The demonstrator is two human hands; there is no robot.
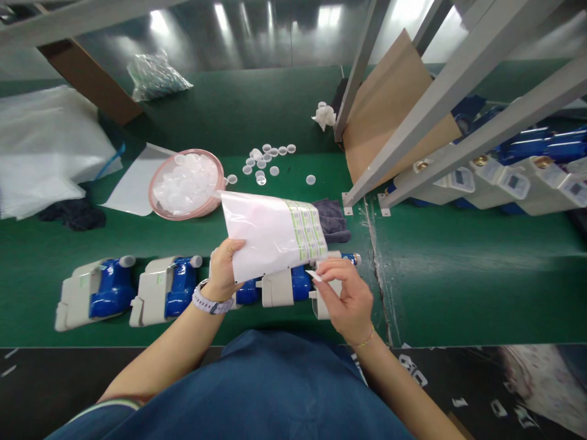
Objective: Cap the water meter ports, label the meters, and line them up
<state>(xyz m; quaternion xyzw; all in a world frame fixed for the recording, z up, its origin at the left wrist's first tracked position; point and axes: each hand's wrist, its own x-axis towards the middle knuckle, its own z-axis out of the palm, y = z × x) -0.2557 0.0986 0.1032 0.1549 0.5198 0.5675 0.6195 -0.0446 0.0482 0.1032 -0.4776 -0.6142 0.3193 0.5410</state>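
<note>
The left hand (221, 272) grips a glossy label sheet (270, 232) by its edge. The right hand's (348, 299) fingers (328, 270) narrowly pinch a small white tab (314, 275) just above a blue-and-cream meter (279, 288), near the green table's (440, 275) front edge.

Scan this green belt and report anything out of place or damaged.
Small round white plastic caps lie scattered loose on the green conveyor belt beside the round pink bowl, not inside it. A scuffed, whitish split seam also crosses the belt.
</note>
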